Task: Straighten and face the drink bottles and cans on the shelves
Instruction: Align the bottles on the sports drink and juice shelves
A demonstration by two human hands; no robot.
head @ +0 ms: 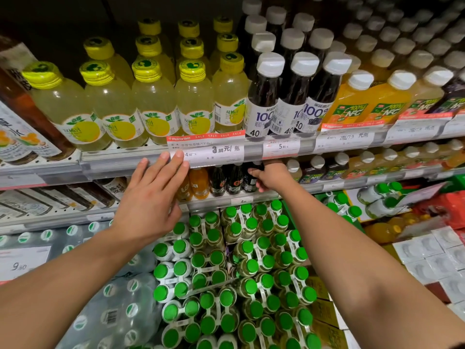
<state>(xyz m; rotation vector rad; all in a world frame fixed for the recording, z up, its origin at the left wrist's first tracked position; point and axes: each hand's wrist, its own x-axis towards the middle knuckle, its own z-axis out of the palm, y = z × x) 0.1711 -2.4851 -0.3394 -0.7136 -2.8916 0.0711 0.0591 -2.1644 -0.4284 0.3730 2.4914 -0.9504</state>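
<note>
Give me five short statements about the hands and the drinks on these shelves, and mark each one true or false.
1. The right hand grips a small dark bottle with a black cap on the shelf below the sale tag. True.
2. The left hand holds a yellow-capped bottle. False: its straight fingers rest on the shelf edge at the white and red sale price tag, holding nothing.
3. The pale yellow juice bottles with yellow caps stand left of the dark juice bottles with white caps. True.
4. The green-capped bottles in banded packs sit on the top shelf. False: they are at the bottom, below both arms.
5. The orange juice bottles with white caps lie on their sides. False: they stand upright.
</note>
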